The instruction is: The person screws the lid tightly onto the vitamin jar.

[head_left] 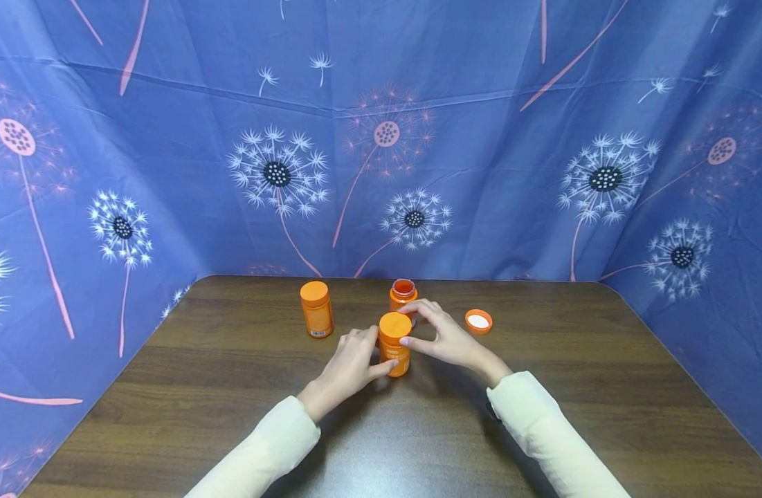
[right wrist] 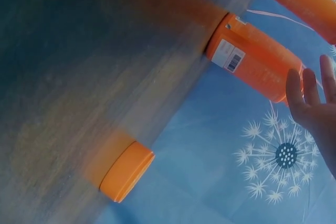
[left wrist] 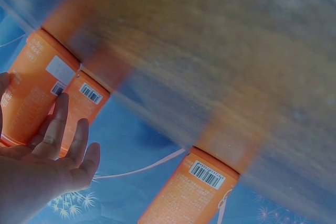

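An orange jar [head_left: 401, 365] with its orange lid [head_left: 395, 324] on stands upright on the table, between both hands. My left hand [head_left: 346, 361] grips the jar's body, thumb across the front and fingers at its left side. At the lid, my right hand [head_left: 448, 337] pinches the rim, with its thumb on the near right side and forefinger at the back edge. Directly behind stands an open orange jar [head_left: 401, 296], its lower part hidden by the front jar and right hand. In the right wrist view the remaining right fingers [right wrist: 311, 95] extend outward beside that open jar [right wrist: 257, 61].
Another lidded orange jar [head_left: 318, 315] stands at the back left. A loose orange lid [head_left: 478, 321], white inside facing up, lies right of the open jar. Behind the brown wooden table [head_left: 231, 387] hangs a blue dandelion-print cloth [head_left: 480, 138].
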`<state>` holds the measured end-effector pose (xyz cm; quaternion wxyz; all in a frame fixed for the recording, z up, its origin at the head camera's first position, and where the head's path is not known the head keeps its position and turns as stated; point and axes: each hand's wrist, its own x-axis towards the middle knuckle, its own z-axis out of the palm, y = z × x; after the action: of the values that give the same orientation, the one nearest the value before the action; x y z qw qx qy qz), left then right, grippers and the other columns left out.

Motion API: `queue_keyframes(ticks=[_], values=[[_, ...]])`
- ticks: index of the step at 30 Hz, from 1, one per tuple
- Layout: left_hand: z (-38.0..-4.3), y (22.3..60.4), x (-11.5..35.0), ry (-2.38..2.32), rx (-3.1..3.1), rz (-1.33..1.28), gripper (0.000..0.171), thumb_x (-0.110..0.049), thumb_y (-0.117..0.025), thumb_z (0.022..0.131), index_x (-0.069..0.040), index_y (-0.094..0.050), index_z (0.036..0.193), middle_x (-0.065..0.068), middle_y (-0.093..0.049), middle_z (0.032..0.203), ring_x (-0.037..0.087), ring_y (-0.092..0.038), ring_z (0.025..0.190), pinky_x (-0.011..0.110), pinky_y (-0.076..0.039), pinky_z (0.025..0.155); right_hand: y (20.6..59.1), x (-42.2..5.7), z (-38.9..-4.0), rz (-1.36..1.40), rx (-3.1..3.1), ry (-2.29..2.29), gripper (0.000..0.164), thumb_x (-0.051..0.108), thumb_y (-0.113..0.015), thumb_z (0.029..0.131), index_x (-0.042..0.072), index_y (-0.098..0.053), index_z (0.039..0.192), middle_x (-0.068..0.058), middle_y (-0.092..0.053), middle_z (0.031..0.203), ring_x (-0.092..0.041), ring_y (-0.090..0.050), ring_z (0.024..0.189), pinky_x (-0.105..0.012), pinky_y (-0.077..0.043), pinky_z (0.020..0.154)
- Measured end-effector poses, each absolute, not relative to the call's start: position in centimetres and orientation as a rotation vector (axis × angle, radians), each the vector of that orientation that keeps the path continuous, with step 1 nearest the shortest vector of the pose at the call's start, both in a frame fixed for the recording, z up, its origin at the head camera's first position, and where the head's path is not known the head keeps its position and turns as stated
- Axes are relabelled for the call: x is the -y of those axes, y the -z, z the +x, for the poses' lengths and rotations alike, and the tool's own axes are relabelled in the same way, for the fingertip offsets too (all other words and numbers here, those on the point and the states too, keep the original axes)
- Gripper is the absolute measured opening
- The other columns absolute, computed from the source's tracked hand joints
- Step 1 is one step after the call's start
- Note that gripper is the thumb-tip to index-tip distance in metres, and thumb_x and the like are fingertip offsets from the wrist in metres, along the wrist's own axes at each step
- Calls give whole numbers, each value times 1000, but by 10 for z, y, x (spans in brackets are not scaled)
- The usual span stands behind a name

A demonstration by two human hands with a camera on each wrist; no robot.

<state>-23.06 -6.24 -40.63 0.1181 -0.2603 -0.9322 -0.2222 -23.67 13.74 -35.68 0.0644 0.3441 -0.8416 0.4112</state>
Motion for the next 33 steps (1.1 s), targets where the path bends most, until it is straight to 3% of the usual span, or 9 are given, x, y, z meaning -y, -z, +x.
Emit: queue_keyframes(ticks=[9, 14, 20, 33], values=[[-230, 407, 63, 646, 2711, -760, 41, -42, -68, 78, -11, -52, 100, 3, -64, 85, 20, -54, 82, 40, -39, 80, 390, -136, -255, 909, 2457, -1201, 47, 20, -78, 71, 10, -53, 109, -2, -57, 101, -15, -45, 96, -29, -43, 84], [-230, 407, 62, 650, 2699, -761, 40, -41, -68, 78, -11, -52, 99, 3, -64, 85, 20, -54, 82, 40, -39, 80, 394, -134, -255, 860, 2446, -1224, 47, 29, -78, 70, 14, -52, 105, 2, -55, 99, -13, -46, 95, -30, -42, 83], [-230, 407, 62, 647, 2692, -764, 40, -40, -69, 78, -11, -52, 99, 3, -64, 85, 20, -54, 82, 40, -39, 79, 395, -133, -254, 826, 2460, -1193, 49, 29, -79, 69, 13, -50, 104, 3, -54, 97, -12, -46, 94, -31, -43, 82], [-230, 406, 63, 659, 2732, -768, 44, -41, -68, 79, -10, -51, 105, 5, -64, 91, 22, -55, 86, 42, -39, 83, 386, -143, -258, 1034, 2515, -1203, 53, 27, -75, 75, 13, -51, 120, 5, -54, 108, -17, -47, 100, -32, -40, 87]])
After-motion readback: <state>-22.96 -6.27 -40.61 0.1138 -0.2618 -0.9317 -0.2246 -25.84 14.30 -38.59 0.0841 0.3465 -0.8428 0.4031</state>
